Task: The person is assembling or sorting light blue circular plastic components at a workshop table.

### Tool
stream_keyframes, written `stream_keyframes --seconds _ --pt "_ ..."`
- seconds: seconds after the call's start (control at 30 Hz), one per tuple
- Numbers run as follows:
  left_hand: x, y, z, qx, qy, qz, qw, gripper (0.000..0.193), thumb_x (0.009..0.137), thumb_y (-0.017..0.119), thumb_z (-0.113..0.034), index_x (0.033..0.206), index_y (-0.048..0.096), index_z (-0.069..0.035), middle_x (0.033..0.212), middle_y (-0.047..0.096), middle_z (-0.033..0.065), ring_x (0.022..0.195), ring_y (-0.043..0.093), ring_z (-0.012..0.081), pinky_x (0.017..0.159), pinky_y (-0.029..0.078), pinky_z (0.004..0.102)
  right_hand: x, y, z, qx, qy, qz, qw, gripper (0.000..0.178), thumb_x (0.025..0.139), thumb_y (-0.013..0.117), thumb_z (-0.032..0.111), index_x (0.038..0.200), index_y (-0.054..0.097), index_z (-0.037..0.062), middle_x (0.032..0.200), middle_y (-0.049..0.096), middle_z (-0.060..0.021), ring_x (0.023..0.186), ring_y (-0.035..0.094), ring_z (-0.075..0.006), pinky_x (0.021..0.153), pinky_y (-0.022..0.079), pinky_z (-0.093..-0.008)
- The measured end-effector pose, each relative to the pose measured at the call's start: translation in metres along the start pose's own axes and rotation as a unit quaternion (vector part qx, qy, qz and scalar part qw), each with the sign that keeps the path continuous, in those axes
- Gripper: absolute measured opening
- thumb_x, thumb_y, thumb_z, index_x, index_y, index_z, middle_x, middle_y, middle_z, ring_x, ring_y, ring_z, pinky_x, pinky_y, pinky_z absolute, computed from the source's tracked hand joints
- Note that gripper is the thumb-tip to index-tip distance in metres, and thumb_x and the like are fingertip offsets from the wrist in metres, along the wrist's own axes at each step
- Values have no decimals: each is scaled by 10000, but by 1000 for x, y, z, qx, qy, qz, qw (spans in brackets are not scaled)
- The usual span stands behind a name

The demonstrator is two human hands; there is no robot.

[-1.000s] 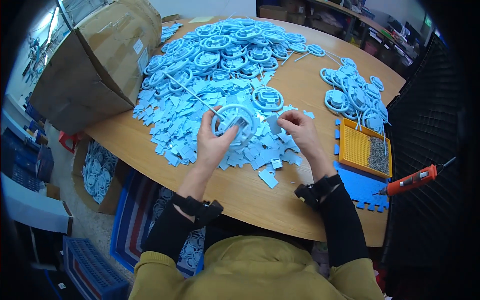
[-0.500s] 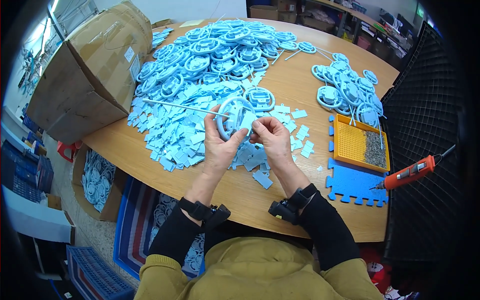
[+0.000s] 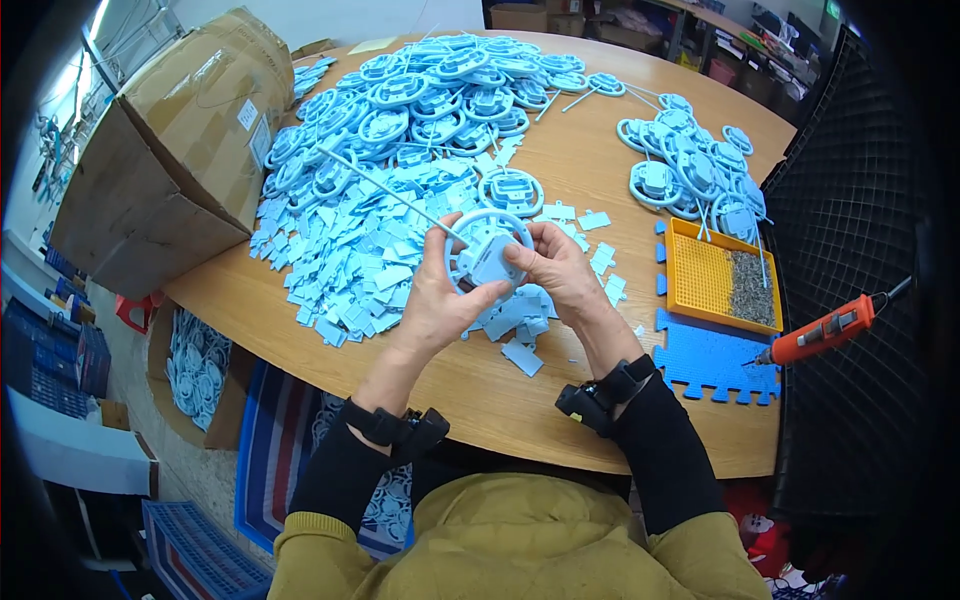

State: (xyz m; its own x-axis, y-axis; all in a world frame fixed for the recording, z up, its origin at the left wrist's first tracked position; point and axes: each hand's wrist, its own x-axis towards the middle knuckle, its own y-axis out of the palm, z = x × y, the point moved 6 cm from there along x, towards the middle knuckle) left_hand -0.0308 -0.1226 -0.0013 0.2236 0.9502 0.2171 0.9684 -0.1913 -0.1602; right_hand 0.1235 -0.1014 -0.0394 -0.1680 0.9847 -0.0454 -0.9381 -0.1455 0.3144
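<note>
A wood table (image 3: 590, 150) spans the middle; beyond it stands a pale wall (image 3: 400, 16); at the upper right, a bench (image 3: 722, 16) bears clutter, with cardboard boxes (image 3: 518, 16) to its left; a black panel (image 3: 850, 200) with a grid pattern lines the right; grey floor (image 3: 208, 470) shows at lower left, near a blue crate (image 3: 205, 552); a white light (image 3: 98, 20) glows at upper left.

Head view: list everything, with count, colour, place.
Table: one, brown, centre
Held part: one, light blue, between hands
Ringed parts: many, light blue, back and right
Loose plates: many, light blue, centre
Tray: one, yellow, right
Small pieces: many, grey, in tray
Foam mat: one, blue, right
Screwdriver: one, red, right
Large carton: one, brown, left
Floor carton: one, brown, left
Crates: several, blue, lower left
Wrist devices: two, black, wrists
Left hand, right hand: two, bare, centre
</note>
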Motion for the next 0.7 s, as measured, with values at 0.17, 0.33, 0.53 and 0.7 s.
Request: stream_keyframes --seconds 0.17,0.33,0.53,0.7 --pt "8 7 -5 68 1 3 998 786 706 780 -137 1348 330 -75 1029 590 161 966 600 217 776 518 340 -3 -10 -1 -11 -21 -35 999 419 783 771 257 1041 539 23 876 622 -33 758 568 -91 638 458 -227" --pt "35 28 8 182 -42 61 981 900 698 788 -245 1417 267 -96 1099 578 229 952 630 318 786 520 381 -6 -62 -11 -54 -31 -135 989 445 766 784 287 1030 545 19 882 622 -43 737 573 -105 634 468 -243" --pt "120 26 37 495 82 16 865 840 695 762 -448 1329 423 -13 1154 554 185 1095 504 346 895 439 436 -11 -170 42 214 -157 -208 941 341 871 663 250 1118 564 35 1044 635 -78 898 623 -176 753 518 -329" --pt "173 29 58 567 -38 47 821 767 751 635 -590 1233 520 -4 1193 571 183 1112 504 337 920 415 440 -9 -147 24 -333 -44 -184 923 448 817 687 237 1206 562 51 1103 598 -117 1015 582 -251 852 487 -371"
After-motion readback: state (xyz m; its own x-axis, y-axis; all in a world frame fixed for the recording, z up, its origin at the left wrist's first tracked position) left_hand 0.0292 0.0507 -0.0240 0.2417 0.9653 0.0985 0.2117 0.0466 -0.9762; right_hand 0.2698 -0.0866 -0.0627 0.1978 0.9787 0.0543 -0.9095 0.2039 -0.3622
